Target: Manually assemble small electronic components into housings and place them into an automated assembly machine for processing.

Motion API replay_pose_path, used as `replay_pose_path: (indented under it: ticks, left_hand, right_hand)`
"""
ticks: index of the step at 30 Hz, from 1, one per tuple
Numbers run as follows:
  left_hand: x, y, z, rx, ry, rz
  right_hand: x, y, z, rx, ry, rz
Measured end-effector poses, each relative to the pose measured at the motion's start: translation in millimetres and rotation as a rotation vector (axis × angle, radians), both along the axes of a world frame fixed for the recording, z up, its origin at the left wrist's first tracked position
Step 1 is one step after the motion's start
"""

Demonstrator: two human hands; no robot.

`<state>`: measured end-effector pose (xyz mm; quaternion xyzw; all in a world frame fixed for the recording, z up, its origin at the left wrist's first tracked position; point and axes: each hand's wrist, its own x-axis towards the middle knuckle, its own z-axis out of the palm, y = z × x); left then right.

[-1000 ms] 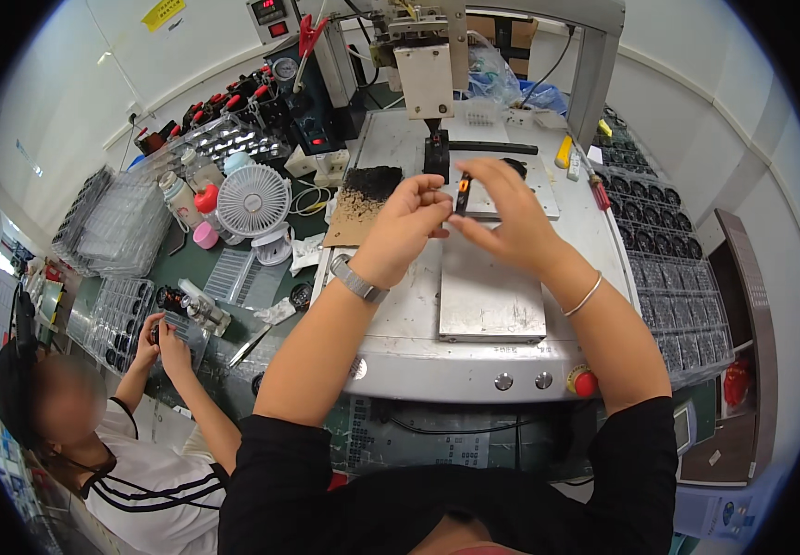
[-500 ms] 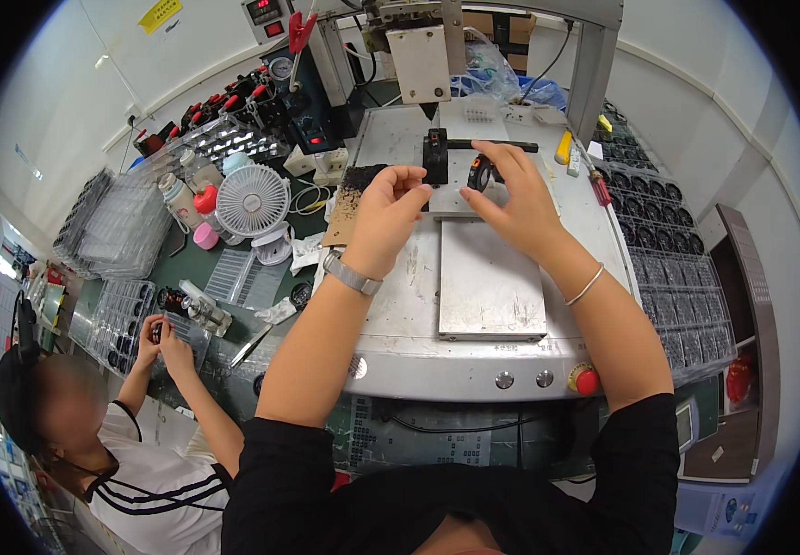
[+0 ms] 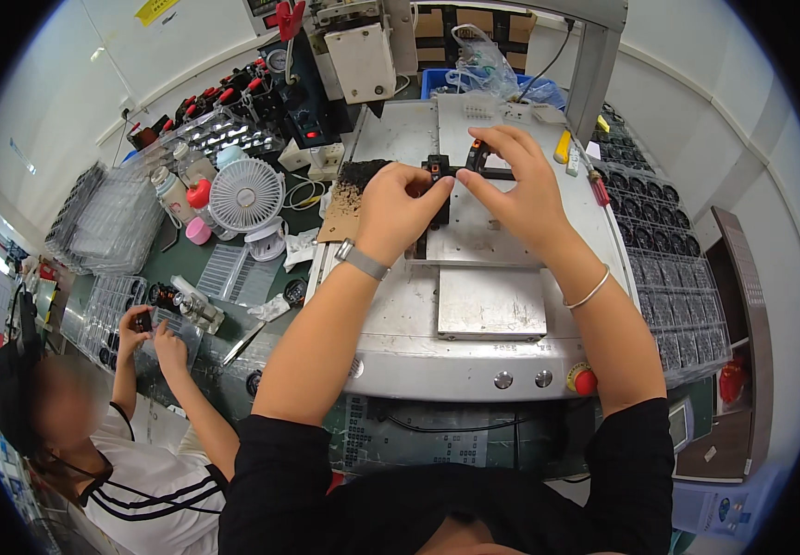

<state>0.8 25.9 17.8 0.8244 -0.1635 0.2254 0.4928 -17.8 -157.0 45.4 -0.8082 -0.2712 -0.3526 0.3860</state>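
My left hand (image 3: 402, 211) is closed, thumb and fingertips brought together at a black fixture block (image 3: 439, 205) on the machine's metal plate. Whatever sits between those fingertips is hidden. Between the thumb and fingers of my right hand (image 3: 522, 190) is a small round black part (image 3: 477, 155) with an orange mark, held just right of the block. A dark bar (image 3: 500, 173) runs rightward from the block, partly behind my right hand. The plate (image 3: 483, 236) lies on the white machine bed under both hands.
The machine head (image 3: 360, 63) hangs at the back left. A white fan (image 3: 245, 194) and bottles stand left; trays of black parts (image 3: 663, 250) lie right. A red button (image 3: 585, 381) is at the front edge. A co-worker (image 3: 131, 444) handles a small dark part at lower left.
The machine head has shifted left, and the plate has come nearer to me. My left hand has moved right, onto the fixture block. My right hand has risen slightly with the round part.
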Motion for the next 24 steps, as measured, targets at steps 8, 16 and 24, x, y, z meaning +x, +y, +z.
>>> replay_pose_path:
  ticks: [8, 16, 24]
  left_hand:
    - [-15, -5, 20, -0.215, -0.232, -0.002]
    - [-27, 4, 23, -0.212, -0.357, 0.036]
    - [-18, 6, 18, -0.250, -0.385, 0.062]
  right_hand:
    - [18, 17, -8, 0.098, 0.106, 0.095]
    - [11, 20, -4, -0.134, 0.336, 0.219]
    - [3, 15, -1, -0.551, -0.042, -0.097]
